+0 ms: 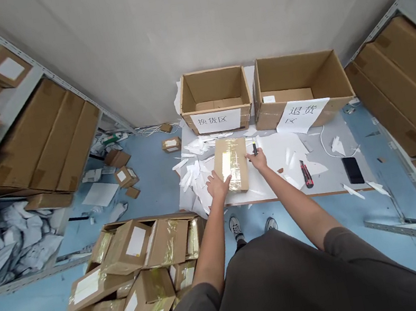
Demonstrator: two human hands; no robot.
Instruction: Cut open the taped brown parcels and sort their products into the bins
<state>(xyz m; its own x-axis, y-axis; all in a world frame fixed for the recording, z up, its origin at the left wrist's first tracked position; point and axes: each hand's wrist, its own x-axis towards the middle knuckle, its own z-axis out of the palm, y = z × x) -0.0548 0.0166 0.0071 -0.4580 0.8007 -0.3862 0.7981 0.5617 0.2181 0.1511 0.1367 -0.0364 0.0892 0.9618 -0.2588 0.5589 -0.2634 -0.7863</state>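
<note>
A taped cardboard box [238, 163] with a white label lies on the table in front of me. My left hand [218, 186] grips its lower left side, thumb over the top and fingers at the left edge. At the box's right edge, my right hand [257, 159] is closed around a small black stick-shaped thing with a yellow end [255, 149]; its kind is not clear. The fingertips of that hand are at or against the box. A red and black utility knife [307, 174] lies to the right, apart from both hands.
Two open cartons with paper signs, left [218, 120] and right [303, 114], stand at the table's back. Torn white paper [195, 174] litters the table; a phone [353, 170] lies right. A large carton heaped with parcels [138, 242] stands left. Loaded shelves [74, 106] flank both sides.
</note>
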